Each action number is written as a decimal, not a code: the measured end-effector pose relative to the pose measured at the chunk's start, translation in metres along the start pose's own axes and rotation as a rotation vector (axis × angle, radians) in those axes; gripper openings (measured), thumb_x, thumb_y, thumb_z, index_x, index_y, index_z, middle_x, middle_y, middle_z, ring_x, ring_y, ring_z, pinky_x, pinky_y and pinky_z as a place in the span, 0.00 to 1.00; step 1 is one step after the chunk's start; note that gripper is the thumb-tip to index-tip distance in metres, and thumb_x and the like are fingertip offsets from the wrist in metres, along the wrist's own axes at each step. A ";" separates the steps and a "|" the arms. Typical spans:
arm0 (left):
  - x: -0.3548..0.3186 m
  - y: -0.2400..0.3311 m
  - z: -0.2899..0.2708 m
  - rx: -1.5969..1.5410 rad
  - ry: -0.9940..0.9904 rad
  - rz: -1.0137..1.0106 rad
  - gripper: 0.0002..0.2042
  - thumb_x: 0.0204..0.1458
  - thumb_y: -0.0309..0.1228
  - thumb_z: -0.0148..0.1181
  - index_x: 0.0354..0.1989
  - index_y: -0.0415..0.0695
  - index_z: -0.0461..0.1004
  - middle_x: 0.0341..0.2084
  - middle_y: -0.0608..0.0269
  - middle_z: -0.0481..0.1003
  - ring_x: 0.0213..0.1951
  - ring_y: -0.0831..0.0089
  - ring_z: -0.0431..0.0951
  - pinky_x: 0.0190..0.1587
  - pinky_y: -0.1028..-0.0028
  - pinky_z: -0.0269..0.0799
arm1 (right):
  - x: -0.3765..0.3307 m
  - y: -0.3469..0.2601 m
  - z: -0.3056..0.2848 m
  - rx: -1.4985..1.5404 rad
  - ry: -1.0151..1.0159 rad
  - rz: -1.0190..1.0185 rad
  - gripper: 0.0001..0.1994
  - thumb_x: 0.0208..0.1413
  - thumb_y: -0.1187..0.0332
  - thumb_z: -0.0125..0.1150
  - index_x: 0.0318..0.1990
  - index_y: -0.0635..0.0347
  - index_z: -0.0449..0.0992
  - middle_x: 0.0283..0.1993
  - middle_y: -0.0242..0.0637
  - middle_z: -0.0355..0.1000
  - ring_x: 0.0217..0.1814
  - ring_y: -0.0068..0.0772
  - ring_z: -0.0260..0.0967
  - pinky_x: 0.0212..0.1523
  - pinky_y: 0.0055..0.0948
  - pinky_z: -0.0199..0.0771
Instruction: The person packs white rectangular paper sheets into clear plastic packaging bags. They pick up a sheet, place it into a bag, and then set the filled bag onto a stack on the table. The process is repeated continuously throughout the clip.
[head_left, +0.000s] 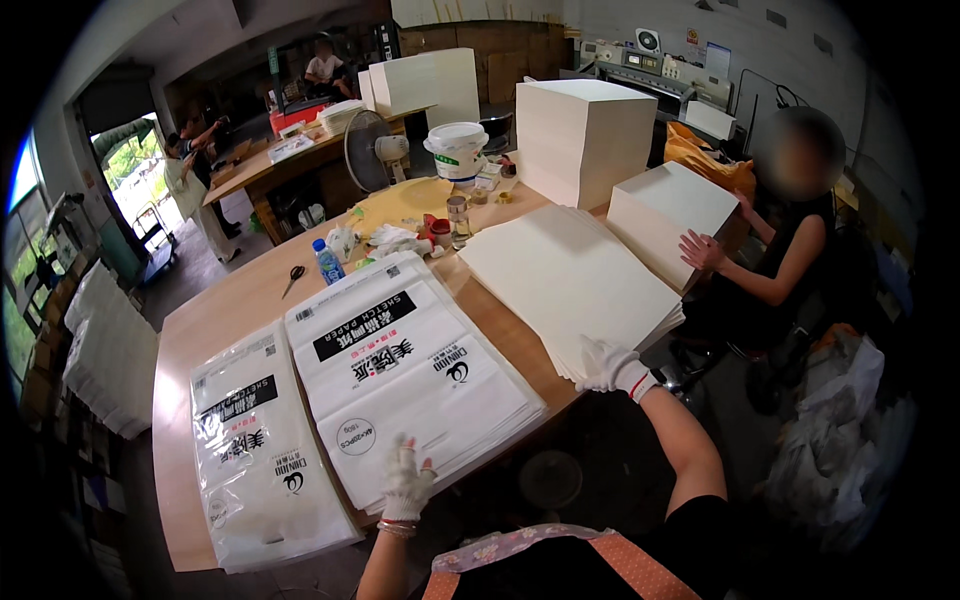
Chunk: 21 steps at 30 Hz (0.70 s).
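stacks of printed bags (400,365): 2 | gloved hands (408,480): 2 | scissors (292,279): 1 | water bottle (327,261): 1 | fan (367,150): 1 | white bucket (457,150): 1

White knit gloves, L hand (408,482) & R hand (612,367) (bare forearms).

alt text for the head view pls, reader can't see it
A person in white gloves stands at a wooden table, left hand on a stack of printed plastic bags, right hand on the near edge of a fanned stack of white paper sheets. Across the table, a co-worker's hand rests on another paper pile; scissors and a water bottle lie farther back.
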<state>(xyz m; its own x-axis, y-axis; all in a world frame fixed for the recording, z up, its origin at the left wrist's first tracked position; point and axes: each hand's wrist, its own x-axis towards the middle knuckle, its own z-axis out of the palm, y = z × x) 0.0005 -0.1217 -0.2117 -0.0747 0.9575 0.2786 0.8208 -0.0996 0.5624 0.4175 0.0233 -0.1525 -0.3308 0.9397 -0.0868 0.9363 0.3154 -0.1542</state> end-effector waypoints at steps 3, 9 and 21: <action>0.003 0.045 0.006 -0.185 -0.087 0.242 0.17 0.49 0.32 0.57 0.48 0.43 0.68 0.42 0.48 0.73 0.43 0.52 0.73 0.46 0.63 0.69 | 0.004 -0.033 -0.035 -0.164 -0.292 -0.072 0.49 0.33 0.46 0.69 0.60 0.65 0.53 0.54 0.53 0.63 0.58 0.49 0.59 0.58 0.38 0.60; 0.002 0.114 0.015 -0.324 -0.462 0.176 0.14 0.52 0.32 0.54 0.47 0.44 0.69 0.39 0.52 0.74 0.42 0.58 0.75 0.44 0.65 0.69 | 0.011 0.056 0.052 -0.119 0.494 -0.485 0.26 0.47 0.52 0.56 0.52 0.56 0.67 0.41 0.44 0.71 0.40 0.47 0.69 0.44 0.42 0.70; 0.067 0.132 0.068 -1.585 -0.812 -0.733 0.17 0.49 0.27 0.50 0.48 0.36 0.63 0.41 0.55 0.70 0.43 0.65 0.72 0.48 0.66 0.70 | -0.082 -0.040 -0.030 -2.172 1.306 -0.599 0.13 0.55 0.62 0.51 0.43 0.60 0.70 0.39 0.44 0.71 0.39 0.42 0.69 0.39 0.38 0.72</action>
<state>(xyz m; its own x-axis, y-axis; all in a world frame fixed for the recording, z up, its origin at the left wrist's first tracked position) 0.1423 -0.0525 -0.1722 0.5117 0.7513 -0.4168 -0.4648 0.6500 0.6011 0.4105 -0.0629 -0.1097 -0.9937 0.1122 0.0019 -0.0729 -0.6583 0.7492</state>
